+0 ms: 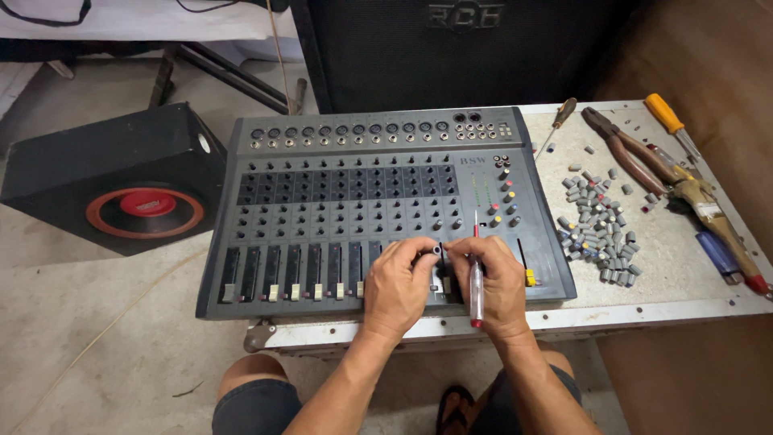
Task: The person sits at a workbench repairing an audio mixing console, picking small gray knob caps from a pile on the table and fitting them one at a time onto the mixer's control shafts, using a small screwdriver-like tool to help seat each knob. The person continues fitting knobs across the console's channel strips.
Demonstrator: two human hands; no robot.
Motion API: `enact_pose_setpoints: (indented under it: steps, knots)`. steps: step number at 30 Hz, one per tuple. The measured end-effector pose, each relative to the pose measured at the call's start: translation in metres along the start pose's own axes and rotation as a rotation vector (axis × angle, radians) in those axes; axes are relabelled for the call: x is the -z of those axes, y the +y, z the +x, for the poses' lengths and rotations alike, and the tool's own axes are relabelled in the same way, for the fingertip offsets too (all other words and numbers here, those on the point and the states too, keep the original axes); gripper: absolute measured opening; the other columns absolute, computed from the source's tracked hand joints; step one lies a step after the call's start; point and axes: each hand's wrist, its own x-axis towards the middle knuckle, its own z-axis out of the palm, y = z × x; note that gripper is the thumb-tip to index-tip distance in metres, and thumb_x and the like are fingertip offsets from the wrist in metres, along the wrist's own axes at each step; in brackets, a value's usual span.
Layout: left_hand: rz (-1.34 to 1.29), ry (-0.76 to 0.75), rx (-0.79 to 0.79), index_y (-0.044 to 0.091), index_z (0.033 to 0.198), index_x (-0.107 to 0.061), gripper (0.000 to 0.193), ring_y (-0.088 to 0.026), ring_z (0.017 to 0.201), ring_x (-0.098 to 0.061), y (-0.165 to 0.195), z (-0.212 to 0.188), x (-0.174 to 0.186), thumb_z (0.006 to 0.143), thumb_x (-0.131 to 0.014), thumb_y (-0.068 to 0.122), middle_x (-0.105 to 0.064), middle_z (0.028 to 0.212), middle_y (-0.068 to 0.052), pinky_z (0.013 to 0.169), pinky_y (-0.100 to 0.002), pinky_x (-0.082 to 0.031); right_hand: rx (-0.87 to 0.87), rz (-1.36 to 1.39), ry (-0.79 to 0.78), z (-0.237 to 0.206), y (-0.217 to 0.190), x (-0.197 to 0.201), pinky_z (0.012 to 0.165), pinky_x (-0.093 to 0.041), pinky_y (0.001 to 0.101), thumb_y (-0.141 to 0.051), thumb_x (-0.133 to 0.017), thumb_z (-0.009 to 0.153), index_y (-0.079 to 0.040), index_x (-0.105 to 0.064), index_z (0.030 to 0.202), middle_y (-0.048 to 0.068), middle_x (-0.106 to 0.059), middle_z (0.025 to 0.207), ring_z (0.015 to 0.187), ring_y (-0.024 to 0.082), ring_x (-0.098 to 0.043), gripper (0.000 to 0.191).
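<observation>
A grey audio mixer [338, 201] lies on a worn metal table [668, 274] in the head view. Both my hands rest over its lower right fader section. My left hand [400, 283] pinches a small grey knob [437, 250] between thumb and forefinger. My right hand [493, 282] meets it from the right, fingertips touching the same knob, and also holds a thin red-and-clear screwdriver [476, 286] lying across its back, tip pointing away from me. Most knob posts on the mixer are bare; a few coloured knobs [506, 197] stay on at the right.
Several loose grey knobs [597, 225] are heaped right of the mixer. Pliers [624, 149], two screwdrivers [668, 117], a glue-gun-like tool [717, 213] and a blue lighter [718, 254] lie farther right. A black speaker box [121, 177] sits on the floor left; a large black speaker cabinet [451, 48] stands behind.
</observation>
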Motion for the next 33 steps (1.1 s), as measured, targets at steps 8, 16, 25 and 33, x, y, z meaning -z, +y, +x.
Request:
enact_pose_setpoints:
  steps: [8,16,25,33]
  knots:
    - [-0.017,-0.008,0.016,0.009,0.105,-0.072,0.015,-0.032,0.088,-0.07,-0.003,0.001,0.003,0.092,-0.067,0.014,-0.073,0.092,-0.011,0.077,-0.041,-0.055,0.009,-0.008,0.019,0.001,-0.002,-0.002,0.066,-0.052,0.0298,0.0,-0.078,0.087,-0.009,-0.068,0.096,0.004,-0.072,0.088,0.072,0.018,-0.063,0.016]
    - [-0.055,0.015,0.091,0.007,0.105,-0.072,0.017,-0.027,0.08,-0.071,-0.005,0.002,0.0,0.09,-0.07,0.015,-0.074,0.095,-0.012,0.073,-0.036,-0.056,0.042,-0.084,0.014,0.001,-0.002,-0.002,0.066,-0.05,0.0338,-0.006,-0.08,0.084,-0.01,-0.07,0.098,0.007,-0.065,0.082,0.073,0.022,-0.063,0.018]
    - [-0.288,0.084,0.226,0.003,0.107,-0.069,0.019,-0.01,0.079,-0.069,-0.01,0.008,-0.004,0.091,-0.071,0.013,-0.076,0.089,-0.007,0.074,-0.028,-0.057,-0.029,-0.062,0.05,-0.002,-0.003,0.001,0.065,-0.051,0.0343,-0.006,-0.08,0.084,-0.01,-0.069,0.096,0.008,-0.065,0.082,0.071,0.024,-0.064,0.017]
    - [-0.068,0.156,0.14,0.002,0.103,-0.075,0.018,-0.012,0.078,-0.07,-0.014,0.011,0.055,0.091,-0.072,0.015,-0.077,0.092,-0.007,0.073,-0.028,-0.056,0.023,-0.05,0.051,-0.006,-0.001,0.005,0.07,-0.052,0.0353,-0.006,-0.079,0.086,-0.009,-0.069,0.096,0.008,-0.066,0.086,0.078,0.025,-0.064,0.014]
